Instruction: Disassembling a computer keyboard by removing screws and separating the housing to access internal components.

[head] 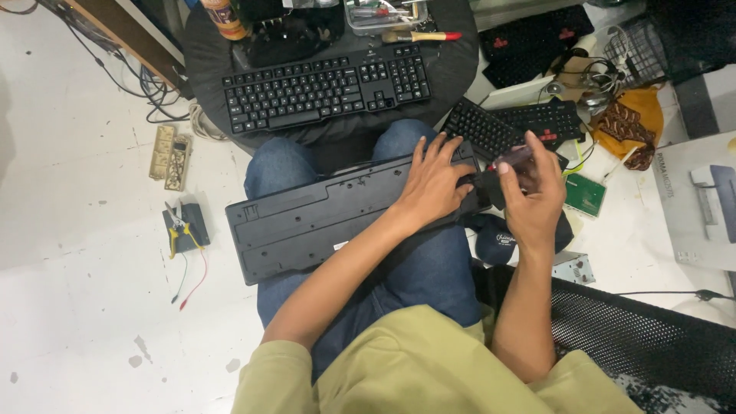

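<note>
Fingers [438,150] of the left hand [431,188] lie spread and flat, pressing on the back of the upturned black keyboard [307,222] at centre frame, apparently to steady it across the person's lap. The right hand [534,192], right of centre, is closed around a screwdriver with a translucent handle [512,157], its tip seemingly aimed at the keyboard's right end, though the tip itself is hidden. A second black keyboard [326,88] lies keys-up on a round dark stool [207,54] at upper centre. More keyboards [510,126] pile at upper right. Yellow-handled pliers [178,226] rest on the white floor [77,268] at left.
</note>
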